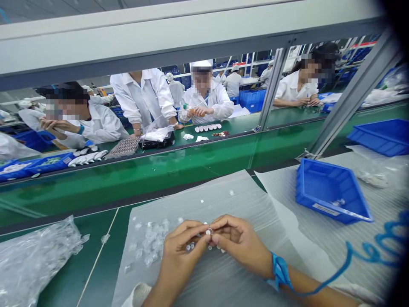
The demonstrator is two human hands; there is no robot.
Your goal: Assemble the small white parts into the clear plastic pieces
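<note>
At the lower centre of the frame, a small piece (208,232) with a white face is held between the two hands: it is pinched by the thumb and fingertips of the left hand (185,245) and also gripped by the fingertips of the right hand (238,238), both drawn narrow around it. Whether the handling of this piece is finished cannot be told, since much of it is covered by the fingers. Just under the hands, a few more white pieces (190,246) are partly hidden, and by which stage they are to be counted is not shown. To the left of the hands, a heap of clear pieces (153,238) is spread on the translucent sheet (207,290), and two single pieces (231,192) are seen well apart near its top edge. Further clear parts are packed in the plastic bag (35,260) at the lower left. In the blue bin (326,183) at the right, only a few small items (338,201) are seen. If the heap is judged to be waiting stock, far more appears to be left than done, though finished pieces cannot be told from unworked ones.
</note>
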